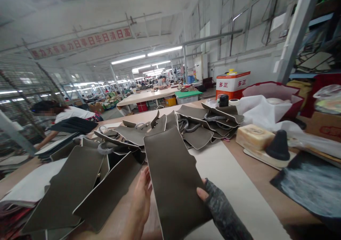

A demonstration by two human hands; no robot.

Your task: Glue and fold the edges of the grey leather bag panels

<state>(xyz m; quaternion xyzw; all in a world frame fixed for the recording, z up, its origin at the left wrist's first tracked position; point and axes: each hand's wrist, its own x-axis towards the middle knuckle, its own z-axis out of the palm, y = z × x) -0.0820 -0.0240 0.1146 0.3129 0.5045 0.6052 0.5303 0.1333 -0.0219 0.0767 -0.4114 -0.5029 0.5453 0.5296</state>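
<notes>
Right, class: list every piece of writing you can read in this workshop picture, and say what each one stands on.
"多正", printed twice in red on the white band of the red and white box.
Red banner under the ceiling: a row of Chinese characters, too blurred to read with certainty.
Red stamp on the cardboard box: too blurred to read.
</notes>
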